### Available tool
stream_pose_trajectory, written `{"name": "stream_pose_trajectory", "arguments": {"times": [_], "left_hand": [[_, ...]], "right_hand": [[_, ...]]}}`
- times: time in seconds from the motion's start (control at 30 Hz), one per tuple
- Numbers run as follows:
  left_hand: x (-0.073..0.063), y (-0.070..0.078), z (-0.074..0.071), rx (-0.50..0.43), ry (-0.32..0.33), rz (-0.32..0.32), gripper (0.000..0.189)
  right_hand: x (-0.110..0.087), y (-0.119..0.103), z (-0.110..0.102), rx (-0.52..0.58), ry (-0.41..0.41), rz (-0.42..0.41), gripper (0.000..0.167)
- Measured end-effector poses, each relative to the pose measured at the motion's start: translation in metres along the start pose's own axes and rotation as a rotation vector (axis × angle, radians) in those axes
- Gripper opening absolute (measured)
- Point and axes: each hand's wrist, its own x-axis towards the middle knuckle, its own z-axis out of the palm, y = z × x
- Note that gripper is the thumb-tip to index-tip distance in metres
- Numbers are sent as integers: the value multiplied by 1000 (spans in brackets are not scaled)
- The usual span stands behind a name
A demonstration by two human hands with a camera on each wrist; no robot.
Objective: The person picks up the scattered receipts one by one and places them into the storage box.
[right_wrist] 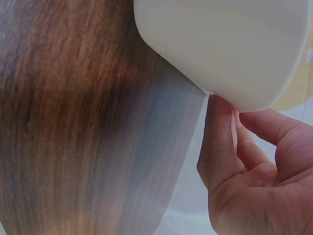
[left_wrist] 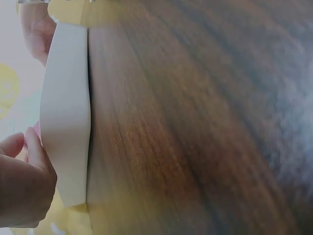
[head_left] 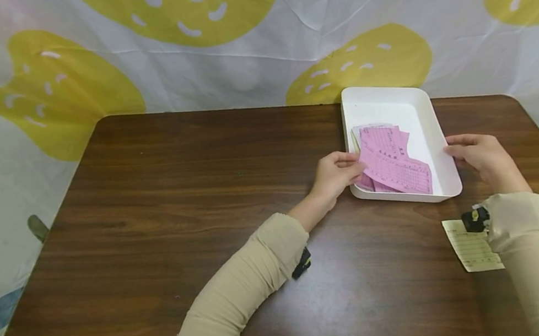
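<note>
At the near left side of a white tray [head_left: 421,117], my left hand [head_left: 333,177] pinches the edge of a pink printed paper slip [head_left: 400,172] between thumb and fingers. More pink slips and a few paler ones lie beneath it in the tray. The left wrist view shows the left hand [left_wrist: 27,181] by the tray's outer wall [left_wrist: 68,107]. Across the tray, my right hand [head_left: 485,160] touches the right outer wall with its fingertips. Seen from the right wrist, those fingers [right_wrist: 220,132] are fairly straight against the tray's end.
A pale yellow printed slip [head_left: 470,247] lies on the brown wooden table [head_left: 178,200], partly under the right wrist's camera and sleeve. Behind the table hangs a white cloth [head_left: 239,77] with large yellow shapes, close to the tray's far end.
</note>
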Motion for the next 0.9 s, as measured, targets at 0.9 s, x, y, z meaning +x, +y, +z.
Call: {"name": "stream_pose_trajectory", "arguments": {"times": [0.9], "left_hand": [[6,-1,-14,51,1,-14,29]], "right_hand": [[0,2,1,38,11,-18,58]]}}
